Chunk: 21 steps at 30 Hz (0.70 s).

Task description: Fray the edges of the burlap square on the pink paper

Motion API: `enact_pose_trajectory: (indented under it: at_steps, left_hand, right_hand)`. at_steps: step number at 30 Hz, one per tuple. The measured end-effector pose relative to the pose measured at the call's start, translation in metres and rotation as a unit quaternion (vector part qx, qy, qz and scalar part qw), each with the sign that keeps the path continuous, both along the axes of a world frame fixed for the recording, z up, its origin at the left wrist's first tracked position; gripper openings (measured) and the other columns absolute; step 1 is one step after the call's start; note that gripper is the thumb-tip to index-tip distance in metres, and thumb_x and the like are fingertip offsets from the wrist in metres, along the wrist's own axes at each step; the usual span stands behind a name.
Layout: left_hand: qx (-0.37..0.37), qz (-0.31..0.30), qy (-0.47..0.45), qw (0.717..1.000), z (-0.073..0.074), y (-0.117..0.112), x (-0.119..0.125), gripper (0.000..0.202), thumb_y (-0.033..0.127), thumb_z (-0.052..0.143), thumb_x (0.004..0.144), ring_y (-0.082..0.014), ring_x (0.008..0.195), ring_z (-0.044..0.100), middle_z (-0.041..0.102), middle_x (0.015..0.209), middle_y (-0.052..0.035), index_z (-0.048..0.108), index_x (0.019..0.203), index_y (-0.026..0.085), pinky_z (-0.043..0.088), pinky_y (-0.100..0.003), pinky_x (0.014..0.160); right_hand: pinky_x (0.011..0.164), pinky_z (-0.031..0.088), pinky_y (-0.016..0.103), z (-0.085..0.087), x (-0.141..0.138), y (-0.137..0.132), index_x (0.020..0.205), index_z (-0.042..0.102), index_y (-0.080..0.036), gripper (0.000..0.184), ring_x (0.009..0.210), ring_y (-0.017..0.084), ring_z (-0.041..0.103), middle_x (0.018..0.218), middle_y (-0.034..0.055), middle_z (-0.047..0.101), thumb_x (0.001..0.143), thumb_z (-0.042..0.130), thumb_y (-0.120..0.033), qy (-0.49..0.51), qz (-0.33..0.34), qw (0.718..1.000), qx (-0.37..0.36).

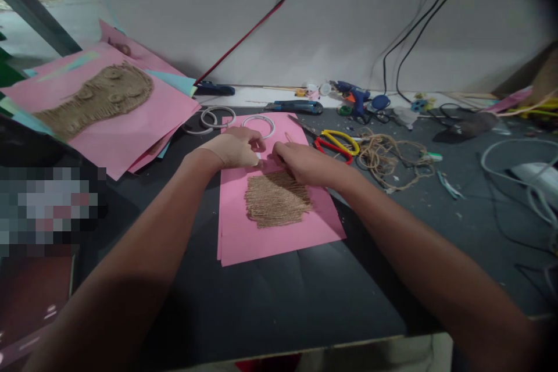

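Observation:
A patch of brown jute twine strands point(279, 200), laid side by side, lies on a pink sheet of paper point(261, 247) in front of me. My left hand point(235, 148) rests at the upper left of the sheet, with a gap between its thumb and bent fingers. Just above the patch's upper right edge, my right hand point(303, 161) has its fingers pinched together. Whatever is between those fingertips is too small to make out. Beyond my hands, a white ring point(274, 126) lies at the sheet's top edge.
Red-and-yellow-handled scissors point(337, 145) lie right of the sheet, beside tangled twine point(383, 157). A blue utility knife point(299, 107) and a blue glue gun point(358, 100) sit behind. Pink sheets bearing a twine-covered shape point(104, 90) are stacked at left. Cables point(514, 177) lie at right.

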<state>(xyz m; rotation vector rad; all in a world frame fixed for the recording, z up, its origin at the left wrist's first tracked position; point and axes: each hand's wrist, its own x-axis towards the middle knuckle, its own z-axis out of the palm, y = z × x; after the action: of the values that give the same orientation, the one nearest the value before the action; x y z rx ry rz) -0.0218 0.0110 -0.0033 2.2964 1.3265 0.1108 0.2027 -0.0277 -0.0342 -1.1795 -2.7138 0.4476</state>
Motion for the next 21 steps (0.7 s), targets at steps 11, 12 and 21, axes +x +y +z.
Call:
enact_pose_trajectory:
  at_steps: [11, 12, 21]
  left_hand:
    - [-0.011, 0.009, 0.001, 1.000, 0.0021, -0.0009, 0.0024, 0.040, 0.034, 0.078, 0.066, -0.0222, 0.097, 0.068, 0.077, 0.108, -0.0073, 0.075, 0.103, 0.019, 0.051, -0.031, 0.083]
    - [-0.009, 0.009, 0.002, 1.000, 0.0019, -0.0008, 0.0023, 0.040, 0.035, 0.078, 0.066, -0.0224, 0.097, 0.068, 0.077, 0.109, -0.0074, 0.075, 0.103, 0.019, 0.051, -0.031, 0.083]
    - [-0.001, 0.009, -0.004, 1.000, -0.0012, 0.0005, 0.0010, 0.041, 0.035, 0.078, 0.066, -0.0223, 0.098, 0.068, 0.077, 0.108, -0.0070, 0.076, 0.103, 0.019, 0.051, -0.031, 0.082]
  right_hand:
    - [0.066, 0.032, 0.033, 0.0021, -0.0014, -0.0030, 0.095, 0.038, -0.024, 0.033, 0.074, 0.020, 0.050, 0.093, 0.0064, 0.061, 0.076, 0.052, -0.001, -0.011, -0.009, 1.000, -0.004]
    - [0.067, 0.032, 0.033, 0.0026, -0.0017, -0.0035, 0.096, 0.038, -0.024, 0.033, 0.074, 0.020, 0.050, 0.093, 0.0065, 0.062, 0.076, 0.051, -0.001, -0.013, -0.012, 1.000, -0.004]
    - [0.066, 0.031, 0.033, -0.0002, -0.0015, -0.0034, 0.094, 0.035, -0.025, 0.035, 0.072, 0.021, 0.048, 0.093, 0.0065, 0.061, 0.075, 0.052, -0.001, -0.009, -0.020, 1.000, 0.003]
